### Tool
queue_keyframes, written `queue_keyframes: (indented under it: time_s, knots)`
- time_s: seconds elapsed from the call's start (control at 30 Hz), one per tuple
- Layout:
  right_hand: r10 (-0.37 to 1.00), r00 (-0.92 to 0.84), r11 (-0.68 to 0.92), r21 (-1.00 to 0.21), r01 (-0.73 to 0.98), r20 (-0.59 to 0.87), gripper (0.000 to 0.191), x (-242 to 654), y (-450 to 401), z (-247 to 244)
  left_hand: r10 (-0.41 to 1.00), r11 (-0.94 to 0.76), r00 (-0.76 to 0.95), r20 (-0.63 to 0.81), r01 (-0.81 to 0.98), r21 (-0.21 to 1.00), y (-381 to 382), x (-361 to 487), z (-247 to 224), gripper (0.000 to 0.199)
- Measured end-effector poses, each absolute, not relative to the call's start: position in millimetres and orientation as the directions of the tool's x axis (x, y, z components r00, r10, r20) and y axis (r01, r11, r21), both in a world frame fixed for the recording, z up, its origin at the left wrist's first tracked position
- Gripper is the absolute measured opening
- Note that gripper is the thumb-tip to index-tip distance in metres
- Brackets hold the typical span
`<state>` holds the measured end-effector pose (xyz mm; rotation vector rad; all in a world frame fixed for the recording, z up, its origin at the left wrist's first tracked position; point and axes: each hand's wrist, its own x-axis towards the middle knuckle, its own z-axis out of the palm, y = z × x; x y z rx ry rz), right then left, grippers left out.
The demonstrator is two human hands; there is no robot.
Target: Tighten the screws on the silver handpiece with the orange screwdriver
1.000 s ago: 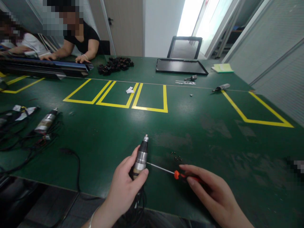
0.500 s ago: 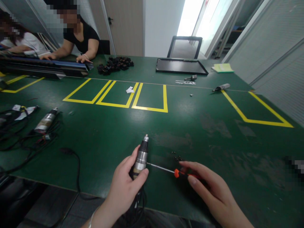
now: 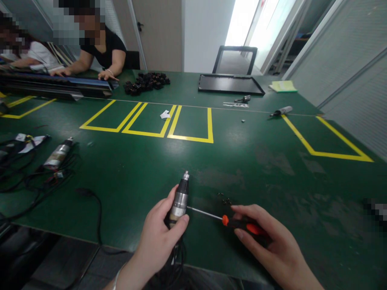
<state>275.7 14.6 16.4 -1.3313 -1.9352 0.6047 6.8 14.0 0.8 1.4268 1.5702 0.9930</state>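
Note:
My left hand [image 3: 165, 231] is wrapped round an electric screwdriver [image 3: 180, 201], a silver and black cylinder whose chuck points away from me. Its black cable hangs down below my wrist. In my right hand [image 3: 266, 237] lies a screwdriver [image 3: 242, 224] with a red and black handle, held between thumb and fingers. The thin shaft points left and its tip meets the side of the electric screwdriver's metal body. Several small dark screws [image 3: 226, 201] lie on the green table [image 3: 136, 169] just beyond my right fingertips.
Another electric screwdriver [image 3: 59, 154] lies at left among tangled black cables [image 3: 33, 189]. Yellow tape [image 3: 190, 139] marks rectangles on the table. Farther back are a pile of black parts [image 3: 146, 82], a black framed panel [image 3: 231, 84] and a notepad [image 3: 283, 86]. Two people sit at the far left.
My right fingers have loosened and shifted along the screwdriver handle, so more of its red and black grip shows. The shaft tip and my left hand stay in place.

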Motion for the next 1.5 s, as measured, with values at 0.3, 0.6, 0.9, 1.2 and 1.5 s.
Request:
queue_keyframes:
  time_s: [0.3,0.6,0.9,1.2,1.5]
  knots:
    - [0.926,-0.260,0.378,-0.695,0.611,0.275,0.025,273.6,19.0,15.6,0.996,0.063,-0.075,-0.037,0.385,0.921,13.4,6.9,2.6,0.060]
    - [0.934,-0.318,0.336,-0.712,0.617,0.165,0.023,273.0,19.7,19.2,0.996,0.080,-0.073,-0.057,0.374,0.924,13.4,7.7,2.4,0.062]
    - [0.943,-0.229,0.333,-0.720,0.609,0.243,0.022,275.5,14.7,21.2,0.996,0.079,-0.073,-0.056,0.370,0.926,12.7,6.8,1.9,0.061]
    - [0.953,-0.135,0.297,-0.739,0.605,0.272,0.023,274.0,15.1,20.2,0.996,0.075,-0.081,-0.049,0.373,0.925,13.8,6.6,3.7,0.061]
    - [0.945,-0.170,0.327,-0.777,0.539,0.280,0.012,277.7,19.3,14.4,0.996,0.075,-0.071,-0.052,0.369,0.927,13.3,7.5,4.4,0.062]
